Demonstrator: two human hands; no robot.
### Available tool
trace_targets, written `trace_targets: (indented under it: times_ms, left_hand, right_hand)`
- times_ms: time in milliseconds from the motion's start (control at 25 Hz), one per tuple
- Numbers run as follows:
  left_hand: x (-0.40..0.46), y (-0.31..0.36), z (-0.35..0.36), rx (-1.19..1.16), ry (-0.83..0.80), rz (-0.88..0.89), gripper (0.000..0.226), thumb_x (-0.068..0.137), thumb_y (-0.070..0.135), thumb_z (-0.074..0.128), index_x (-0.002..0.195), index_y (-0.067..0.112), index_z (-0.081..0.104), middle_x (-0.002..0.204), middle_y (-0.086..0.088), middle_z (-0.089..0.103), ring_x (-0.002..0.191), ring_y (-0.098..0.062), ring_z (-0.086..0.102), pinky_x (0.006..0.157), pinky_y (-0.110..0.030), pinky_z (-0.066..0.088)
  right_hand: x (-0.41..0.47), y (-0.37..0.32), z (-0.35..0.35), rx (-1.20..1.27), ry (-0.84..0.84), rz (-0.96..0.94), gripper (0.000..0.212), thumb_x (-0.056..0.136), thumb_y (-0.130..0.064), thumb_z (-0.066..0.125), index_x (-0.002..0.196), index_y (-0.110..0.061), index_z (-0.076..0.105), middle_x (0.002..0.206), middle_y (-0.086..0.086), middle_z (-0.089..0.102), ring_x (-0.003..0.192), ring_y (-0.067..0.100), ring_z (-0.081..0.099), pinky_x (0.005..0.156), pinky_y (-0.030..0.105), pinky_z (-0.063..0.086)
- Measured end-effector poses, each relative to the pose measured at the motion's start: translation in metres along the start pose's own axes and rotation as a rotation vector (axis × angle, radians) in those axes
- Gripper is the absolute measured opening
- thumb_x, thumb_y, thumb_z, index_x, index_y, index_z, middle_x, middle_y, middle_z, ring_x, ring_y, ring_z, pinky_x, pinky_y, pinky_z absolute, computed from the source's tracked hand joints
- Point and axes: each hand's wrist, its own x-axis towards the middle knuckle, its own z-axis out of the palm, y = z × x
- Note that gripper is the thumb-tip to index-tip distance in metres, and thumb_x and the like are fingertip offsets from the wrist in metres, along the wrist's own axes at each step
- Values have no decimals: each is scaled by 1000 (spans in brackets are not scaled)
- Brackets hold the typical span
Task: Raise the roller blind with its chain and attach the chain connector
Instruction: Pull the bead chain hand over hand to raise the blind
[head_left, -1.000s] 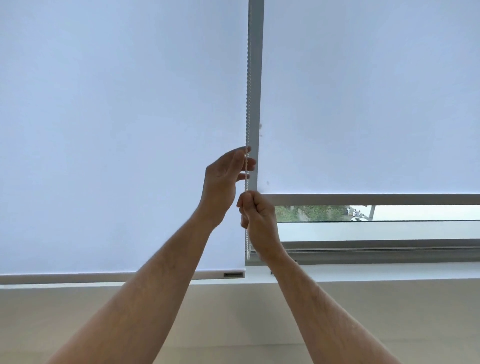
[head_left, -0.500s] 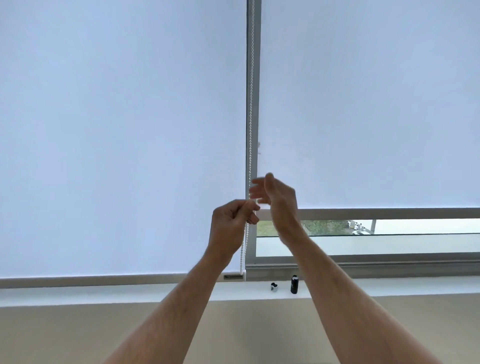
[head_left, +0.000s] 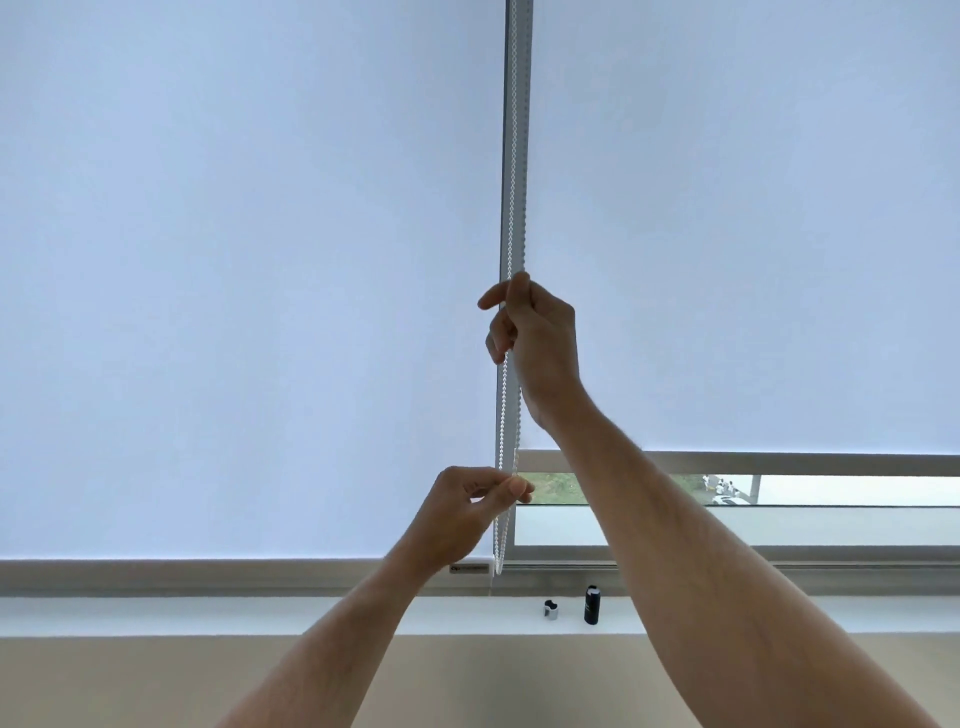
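A white bead chain (head_left: 514, 156) hangs down the grey window post between two white roller blinds. My right hand (head_left: 535, 338) is raised high and closed around the chain. Lower down, my left hand (head_left: 467, 509) pinches the chain between thumb and fingers. The chain's loop ends near the sill. The right roller blind (head_left: 727, 234) is partly up, its bottom bar (head_left: 779, 462) above a strip of open window. The left roller blind (head_left: 234, 260) reaches down to the sill. A small chain connector (head_left: 550, 609) lies on the sill.
A small black cylinder (head_left: 591, 604) stands on the white window sill (head_left: 208, 616) beside the connector. A beige wall (head_left: 156, 680) runs below the sill. Through the window gap I see greenery and parked vehicles outside.
My right hand has risen along the chain and closed on it. My left hand has stayed low, pinching the chain. The right blind's bottom bar sits slightly higher than a second ago.
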Motion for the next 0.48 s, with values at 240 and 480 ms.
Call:
trace_targets:
  times_ms: [240,480]
  left_hand:
    - [39,51,-52,-186,312,83,42,91,48,52,90,14,78,89,-12,78,88,-28,72,81,-43,55]
    - [90,131,-55,-170,214,170,32,99,43,49,108,22,71,97,-4,76,91,-18,70,75,-33,56]
  right_hand:
    - [-31,13,-8,-36,-47,-9,41,104,-28,40,76,-17,68,51,3,58,49,18,51,57,29,39]
    - [-64,37,-11,-57,-107,50,39,104,-20,39,76,-14,66,55,0,66,51,13,54,57,25,40]
